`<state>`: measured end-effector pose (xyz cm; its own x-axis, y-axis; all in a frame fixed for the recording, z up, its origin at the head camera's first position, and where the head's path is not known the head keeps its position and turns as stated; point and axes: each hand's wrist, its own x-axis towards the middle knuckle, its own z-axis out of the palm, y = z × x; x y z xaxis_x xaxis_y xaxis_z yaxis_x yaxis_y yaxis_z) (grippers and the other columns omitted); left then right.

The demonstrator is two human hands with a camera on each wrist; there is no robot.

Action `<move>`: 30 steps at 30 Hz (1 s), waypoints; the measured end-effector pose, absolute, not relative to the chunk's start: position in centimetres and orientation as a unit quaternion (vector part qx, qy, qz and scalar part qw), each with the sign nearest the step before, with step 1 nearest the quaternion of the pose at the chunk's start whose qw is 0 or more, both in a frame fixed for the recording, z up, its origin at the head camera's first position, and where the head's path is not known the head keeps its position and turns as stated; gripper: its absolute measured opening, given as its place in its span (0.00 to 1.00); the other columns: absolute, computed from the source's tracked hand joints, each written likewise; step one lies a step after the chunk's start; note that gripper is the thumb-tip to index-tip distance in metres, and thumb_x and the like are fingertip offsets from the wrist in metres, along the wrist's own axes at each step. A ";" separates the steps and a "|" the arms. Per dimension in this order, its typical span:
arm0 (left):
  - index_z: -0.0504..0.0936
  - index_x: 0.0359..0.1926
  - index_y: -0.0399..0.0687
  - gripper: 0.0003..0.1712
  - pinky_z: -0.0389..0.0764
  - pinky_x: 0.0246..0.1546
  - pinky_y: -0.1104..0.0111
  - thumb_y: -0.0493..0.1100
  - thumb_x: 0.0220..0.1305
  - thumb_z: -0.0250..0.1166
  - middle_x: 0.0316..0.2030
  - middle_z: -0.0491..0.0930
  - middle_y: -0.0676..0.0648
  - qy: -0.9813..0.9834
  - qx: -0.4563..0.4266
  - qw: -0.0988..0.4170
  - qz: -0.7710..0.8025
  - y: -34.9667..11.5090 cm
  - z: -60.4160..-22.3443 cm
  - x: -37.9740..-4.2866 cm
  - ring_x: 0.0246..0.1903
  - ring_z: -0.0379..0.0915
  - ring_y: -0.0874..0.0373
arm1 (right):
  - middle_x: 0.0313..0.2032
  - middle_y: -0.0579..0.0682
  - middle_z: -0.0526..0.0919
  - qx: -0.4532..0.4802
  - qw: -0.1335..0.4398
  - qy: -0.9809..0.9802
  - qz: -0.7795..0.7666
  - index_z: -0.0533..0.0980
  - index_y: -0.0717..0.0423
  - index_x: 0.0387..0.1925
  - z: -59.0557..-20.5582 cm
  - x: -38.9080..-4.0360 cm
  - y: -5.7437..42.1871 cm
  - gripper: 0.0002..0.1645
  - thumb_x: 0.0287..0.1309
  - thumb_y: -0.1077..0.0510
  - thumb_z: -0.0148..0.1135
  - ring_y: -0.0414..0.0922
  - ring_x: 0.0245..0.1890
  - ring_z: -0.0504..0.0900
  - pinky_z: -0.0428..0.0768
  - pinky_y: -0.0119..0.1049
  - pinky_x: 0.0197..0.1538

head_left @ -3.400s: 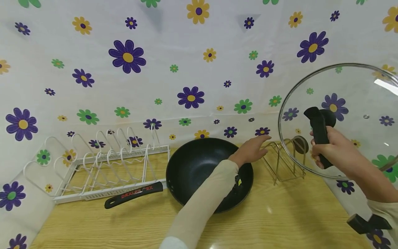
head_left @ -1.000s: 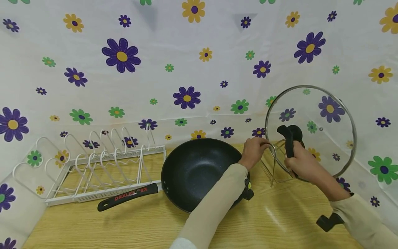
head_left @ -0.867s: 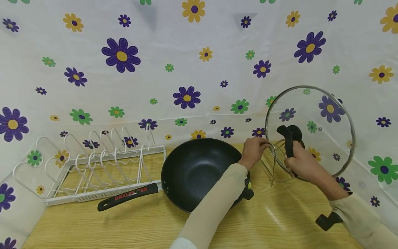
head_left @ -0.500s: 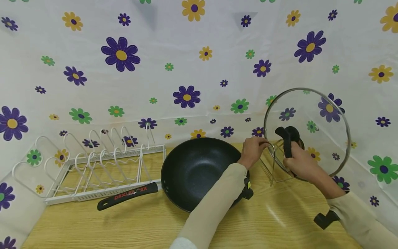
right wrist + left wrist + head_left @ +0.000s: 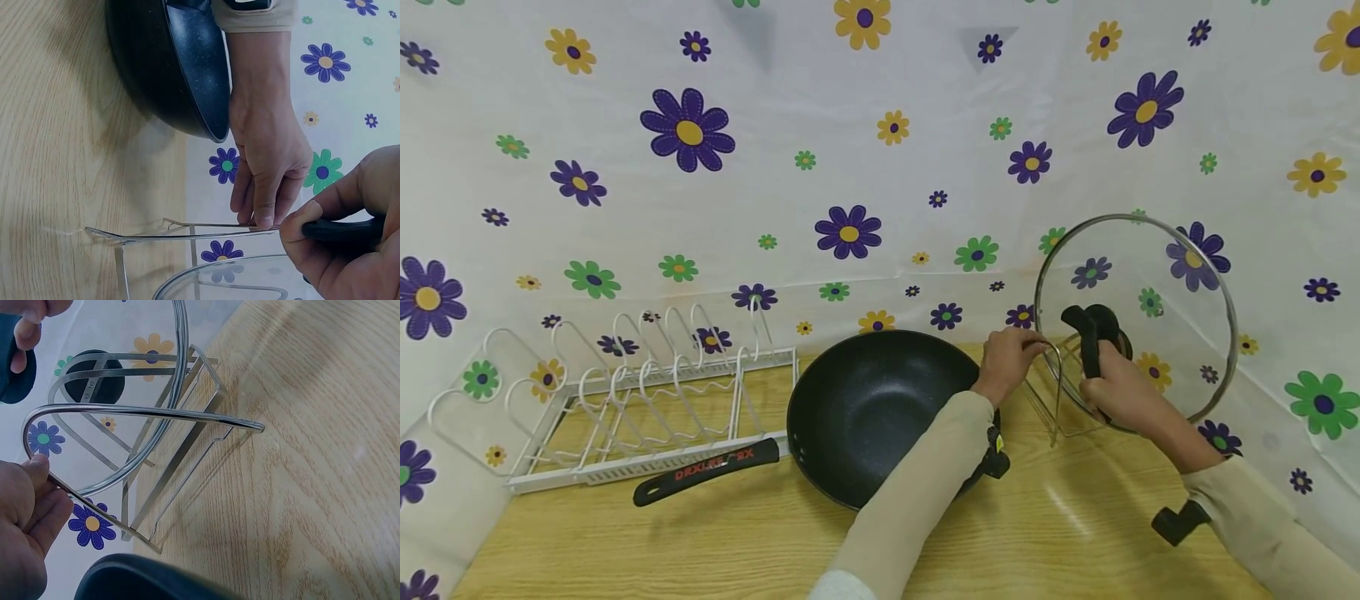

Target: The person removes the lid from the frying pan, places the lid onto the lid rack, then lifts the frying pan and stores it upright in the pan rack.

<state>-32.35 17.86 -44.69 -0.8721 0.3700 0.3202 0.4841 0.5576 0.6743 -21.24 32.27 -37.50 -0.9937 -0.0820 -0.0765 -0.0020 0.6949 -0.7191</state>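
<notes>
Grips handle [image 5: 1089, 343] of glass lid [image 5: 1150, 283] with right hand [image 5: 1123, 387], pinches wok-side loop [image 5: 144, 412] of wire stand [image 5: 177, 461] with left hand [image 5: 1007, 358] at three o'clock from wok [image 5: 887, 400], appears to have lid edge between loops already, and has yet to let go.

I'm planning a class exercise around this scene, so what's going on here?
A person's right hand grips the black handle of a glass lid, its rim within a metal rack. The left hand pinches the rack's near loop. A black wok stands between that rack and a white one.
</notes>
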 end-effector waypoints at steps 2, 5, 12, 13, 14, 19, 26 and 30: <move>0.91 0.46 0.51 0.13 0.76 0.36 0.82 0.48 0.73 0.63 0.43 0.90 0.53 -0.878 -0.242 0.068 -0.407 17.8 -44.7 -32.3 0.41 0.85 0.66 | 0.19 0.53 0.74 -0.023 0.050 0.921 -0.385 0.54 0.74 0.58 -37.6 -21.3 32.3 0.27 0.61 0.67 0.49 0.50 0.16 0.73 0.71 0.43 0.23; 0.91 0.46 0.51 0.13 0.75 0.35 0.83 0.48 0.73 0.63 0.43 0.90 0.53 -0.875 -0.242 0.064 -0.414 17.8 -44.7 -32.2 0.40 0.84 0.67 | 0.18 0.53 0.74 -0.019 0.051 0.925 -0.376 0.54 0.74 0.60 -37.7 -21.3 32.3 0.28 0.62 0.66 0.49 0.49 0.15 0.72 0.70 0.43 0.23; 0.91 0.46 0.51 0.13 0.73 0.34 0.83 0.48 0.73 0.62 0.44 0.90 0.53 -0.878 -0.242 0.067 -0.408 17.7 -44.7 -32.2 0.38 0.83 0.68 | 0.17 0.50 0.72 -0.018 0.062 0.919 -0.389 0.53 0.76 0.61 -38.0 -21.6 32.1 0.28 0.63 0.67 0.47 0.47 0.14 0.69 0.70 0.43 0.23; 0.91 0.46 0.51 0.13 0.73 0.34 0.83 0.48 0.73 0.63 0.44 0.90 0.53 -0.877 -0.244 0.068 -0.409 17.7 -44.7 -32.1 0.38 0.83 0.68 | 0.17 0.50 0.72 -0.019 0.062 0.919 -0.389 0.53 0.76 0.60 -38.0 -21.6 32.1 0.28 0.62 0.67 0.47 0.47 0.14 0.70 0.70 0.43 0.24; 0.91 0.46 0.51 0.13 0.74 0.34 0.83 0.48 0.73 0.63 0.44 0.90 0.53 -0.877 -0.245 0.068 -0.408 17.7 -44.7 -32.1 0.39 0.83 0.68 | 0.17 0.51 0.72 -0.019 0.063 0.919 -0.389 0.54 0.75 0.60 -38.1 -21.6 32.2 0.27 0.62 0.67 0.47 0.47 0.14 0.69 0.70 0.43 0.24; 0.91 0.46 0.50 0.13 0.75 0.35 0.82 0.47 0.73 0.63 0.44 0.90 0.52 -0.876 -0.250 0.072 -0.405 17.8 -44.9 -32.1 0.39 0.84 0.67 | 0.17 0.50 0.72 -0.018 0.071 0.921 -0.382 0.52 0.75 0.62 -38.4 -21.7 32.3 0.29 0.63 0.66 0.47 0.46 0.14 0.69 0.70 0.43 0.24; 0.91 0.47 0.51 0.13 0.74 0.34 0.82 0.48 0.73 0.62 0.44 0.89 0.53 -0.880 -0.247 0.076 -0.399 17.8 -45.1 -32.2 0.37 0.82 0.69 | 0.16 0.49 0.71 -0.018 0.075 0.925 -0.373 0.51 0.76 0.64 -38.8 -21.9 32.2 0.32 0.63 0.65 0.47 0.46 0.13 0.67 0.69 0.43 0.24; 0.91 0.48 0.51 0.13 0.75 0.36 0.82 0.48 0.73 0.63 0.44 0.89 0.53 -0.881 -0.244 0.079 -0.398 17.8 -45.3 -32.3 0.38 0.82 0.69 | 0.17 0.50 0.71 -0.022 0.075 0.923 -0.377 0.51 0.76 0.63 -38.9 -22.0 32.3 0.31 0.62 0.66 0.47 0.46 0.13 0.67 0.69 0.43 0.24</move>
